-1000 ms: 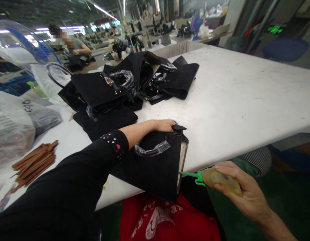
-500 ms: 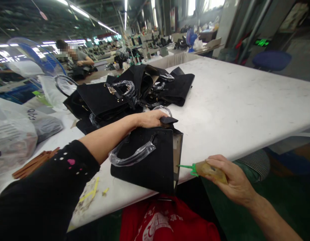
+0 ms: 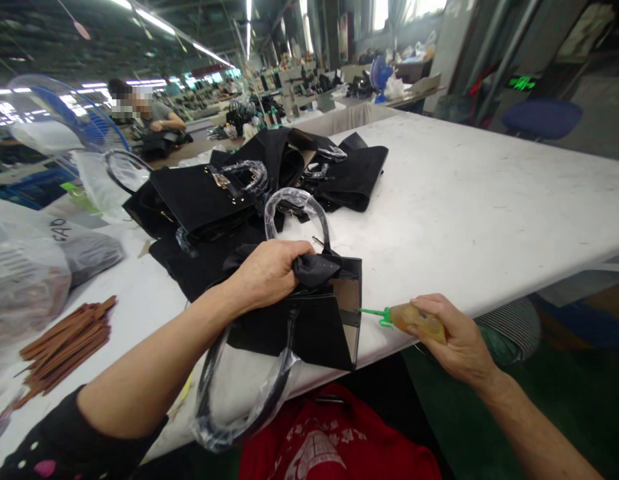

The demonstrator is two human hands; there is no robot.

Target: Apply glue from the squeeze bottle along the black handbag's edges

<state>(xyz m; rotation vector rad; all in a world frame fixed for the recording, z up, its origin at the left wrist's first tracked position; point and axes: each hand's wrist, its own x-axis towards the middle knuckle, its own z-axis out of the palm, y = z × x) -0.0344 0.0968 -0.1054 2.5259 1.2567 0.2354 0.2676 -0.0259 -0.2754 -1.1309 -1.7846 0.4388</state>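
Observation:
A black handbag (image 3: 289, 333) lies at the table's front edge, its side opening turned to the right and showing a beige inner face. Both its handles are wrapped in clear plastic. My left hand (image 3: 272, 270) is closed around bunched black lining at the bag's top. In my right hand (image 3: 457, 343) is a squeeze glue bottle (image 3: 419, 321), yellowish, with a thin green nozzle. The nozzle's tip points left and meets the right edge of the bag's open side; whether it touches I cannot tell.
More black handbags (image 3: 204, 200) are piled behind on the white table (image 3: 469, 200). Brown strips (image 3: 69, 343) and plastic bags (image 3: 29, 267) lie at the left. A blue fan (image 3: 84, 113) stands behind them. Another person (image 3: 159, 117) works farther back. A blue stool (image 3: 542, 119) is at the right.
My left hand has moved down and left, pulling up the lining. The bag has tilted, its front handle dropping toward me and its rear handle standing up. The glue bottle has risen slightly.

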